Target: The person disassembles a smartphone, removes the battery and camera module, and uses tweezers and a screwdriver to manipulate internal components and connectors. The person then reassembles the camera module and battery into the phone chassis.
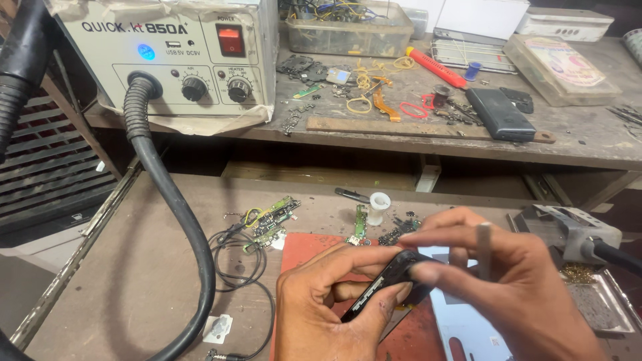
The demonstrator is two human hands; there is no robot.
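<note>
Colours on the repair counter

A glossy black phone casing (388,284) is held over a red-orange mat (304,251). The hot-air station (167,57) is seen in beige, with a lit red switch (229,39), a blue lamp (146,51), black knobs and a ribbed black hose (167,200). Green circuit boards (271,220), yellow and red rubber bands (384,87), a red-and-yellow tool (435,67) and a white spool (379,204) are scattered on the dull brown counter (134,281).

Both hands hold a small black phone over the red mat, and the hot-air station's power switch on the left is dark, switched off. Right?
Not quite. The head view shows the power switch glowing red, lit. The rest stands: left hand and right hand hold the black phone over the red mat.
</note>
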